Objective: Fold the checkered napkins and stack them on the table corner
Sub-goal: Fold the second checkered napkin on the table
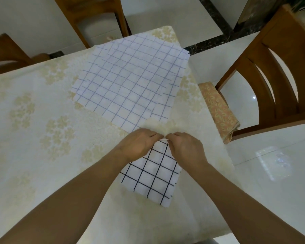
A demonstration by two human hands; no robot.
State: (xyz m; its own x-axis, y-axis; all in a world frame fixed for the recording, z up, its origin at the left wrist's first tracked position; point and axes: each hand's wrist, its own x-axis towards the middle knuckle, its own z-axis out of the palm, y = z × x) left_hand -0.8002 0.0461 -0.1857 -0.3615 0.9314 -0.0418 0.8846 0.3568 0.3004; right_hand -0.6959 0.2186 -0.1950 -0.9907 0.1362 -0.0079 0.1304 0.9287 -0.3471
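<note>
both hands (163,144) have fingers pinched on the dark-checked napkin (152,175)'s top edge; looks thin and floppy, so grab corners

The counter (33,120) is covered by a cream cloth patterned with pale gold flowers. It is surrounded by brown wooden chairs: one with a curved slatted back (271,81) and a patterned seat cushion (217,110) is set at the right, another (93,16) at the far side, and a third (7,53) at the far left. The floor (271,173) is laid with glossy white tiles, crossed by a dark marble strip (217,20); light is reflected in the tiles.
</note>
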